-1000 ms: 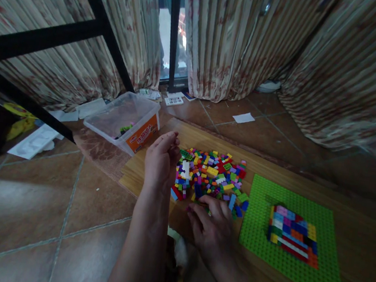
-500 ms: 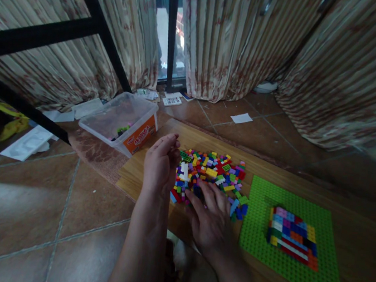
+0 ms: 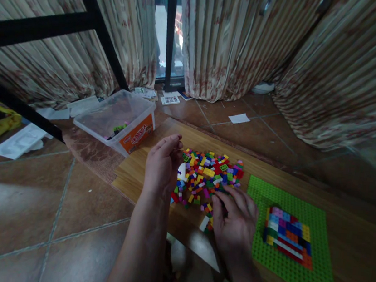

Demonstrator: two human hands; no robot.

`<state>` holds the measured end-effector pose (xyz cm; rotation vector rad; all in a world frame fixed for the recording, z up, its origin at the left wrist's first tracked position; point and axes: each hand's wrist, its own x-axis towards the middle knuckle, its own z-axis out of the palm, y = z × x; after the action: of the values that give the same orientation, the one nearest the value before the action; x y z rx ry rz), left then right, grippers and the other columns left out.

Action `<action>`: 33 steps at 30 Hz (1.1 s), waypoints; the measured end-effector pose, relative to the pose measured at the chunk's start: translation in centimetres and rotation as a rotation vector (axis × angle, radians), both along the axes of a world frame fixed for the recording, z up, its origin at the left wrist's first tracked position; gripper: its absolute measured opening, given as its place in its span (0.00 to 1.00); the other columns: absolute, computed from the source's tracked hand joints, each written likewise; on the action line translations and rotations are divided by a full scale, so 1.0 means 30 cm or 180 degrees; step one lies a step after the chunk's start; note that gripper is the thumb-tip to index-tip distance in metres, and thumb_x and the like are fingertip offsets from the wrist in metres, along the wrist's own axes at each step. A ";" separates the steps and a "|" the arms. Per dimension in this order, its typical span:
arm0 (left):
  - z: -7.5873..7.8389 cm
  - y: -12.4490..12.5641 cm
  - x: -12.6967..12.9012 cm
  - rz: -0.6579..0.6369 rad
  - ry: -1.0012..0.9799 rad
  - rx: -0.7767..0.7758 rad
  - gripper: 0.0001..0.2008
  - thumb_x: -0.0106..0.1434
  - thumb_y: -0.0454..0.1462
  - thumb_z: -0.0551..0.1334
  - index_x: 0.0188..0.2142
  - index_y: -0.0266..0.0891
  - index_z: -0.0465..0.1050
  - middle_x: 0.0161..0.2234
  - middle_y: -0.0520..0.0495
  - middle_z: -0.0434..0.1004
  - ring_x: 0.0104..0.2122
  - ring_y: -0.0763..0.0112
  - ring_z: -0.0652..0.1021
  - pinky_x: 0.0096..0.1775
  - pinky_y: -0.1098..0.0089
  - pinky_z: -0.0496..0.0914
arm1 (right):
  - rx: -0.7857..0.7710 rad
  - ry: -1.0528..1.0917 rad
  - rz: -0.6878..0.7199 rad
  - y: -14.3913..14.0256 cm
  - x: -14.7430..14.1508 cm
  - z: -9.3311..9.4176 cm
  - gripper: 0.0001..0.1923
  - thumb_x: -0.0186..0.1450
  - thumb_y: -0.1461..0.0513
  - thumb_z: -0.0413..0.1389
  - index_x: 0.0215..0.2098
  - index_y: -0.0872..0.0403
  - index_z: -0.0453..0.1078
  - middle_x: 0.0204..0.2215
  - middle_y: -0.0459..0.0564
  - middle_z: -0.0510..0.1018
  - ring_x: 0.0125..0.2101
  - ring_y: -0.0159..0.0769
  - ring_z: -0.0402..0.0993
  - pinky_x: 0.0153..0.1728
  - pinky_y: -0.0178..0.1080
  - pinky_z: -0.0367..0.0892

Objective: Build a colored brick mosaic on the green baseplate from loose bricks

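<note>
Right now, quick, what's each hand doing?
Left hand: fingers curled, beside the brick pile; whether it holds anything cannot be told.
Right hand: spread open over the bricks, holding nothing visible.

clear plastic tub (image 3: 117, 118), striped curtains (image 3: 235, 37), paper scrap (image 3: 239, 118)

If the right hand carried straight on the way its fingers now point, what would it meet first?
Most likely the pile of loose bricks: the right hand lies at the pile's near right edge, fingers pointing up-left into it. Whether the fingertips already touch bricks is unclear.

On the wooden board (image 3: 156, 173) the loose brick pile (image 3: 209, 173) lies left of the baseplate (image 3: 308, 275) (built block (image 3: 288, 235) on it), the plastic tub (image 3: 117, 121) behind-left on the floor.
</note>
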<state>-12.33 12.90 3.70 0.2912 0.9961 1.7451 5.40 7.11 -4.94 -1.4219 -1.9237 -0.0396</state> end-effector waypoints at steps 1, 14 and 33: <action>0.000 0.000 0.001 -0.0010 0.0005 -0.0001 0.10 0.48 0.34 0.69 0.30 0.32 0.74 0.22 0.56 0.67 0.18 0.86 0.64 0.20 0.81 0.56 | -0.0004 0.0002 -0.0056 0.004 0.001 0.002 0.08 0.67 0.60 0.55 0.39 0.53 0.76 0.44 0.51 0.79 0.48 0.46 0.69 0.51 0.51 0.62; 0.002 0.000 0.013 -0.0134 0.0027 -0.0038 0.10 0.47 0.35 0.70 0.30 0.33 0.74 0.22 0.56 0.67 0.18 0.86 0.63 0.20 0.81 0.56 | -0.0676 -0.0456 0.0282 0.023 -0.012 0.005 0.12 0.66 0.63 0.54 0.44 0.50 0.76 0.55 0.55 0.70 0.57 0.53 0.60 0.53 0.58 0.61; -0.052 -0.030 0.081 -0.2577 0.2390 0.0220 0.08 0.57 0.40 0.66 0.28 0.37 0.76 0.24 0.52 0.72 0.24 0.75 0.69 0.27 0.76 0.61 | -0.0468 0.0775 0.0349 0.035 0.022 0.088 0.09 0.69 0.59 0.52 0.44 0.50 0.73 0.42 0.51 0.79 0.44 0.41 0.74 0.47 0.45 0.68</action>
<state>-9.91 11.99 2.14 1.2677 1.1045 0.9098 6.06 8.16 -2.30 -1.3443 -1.8275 0.3184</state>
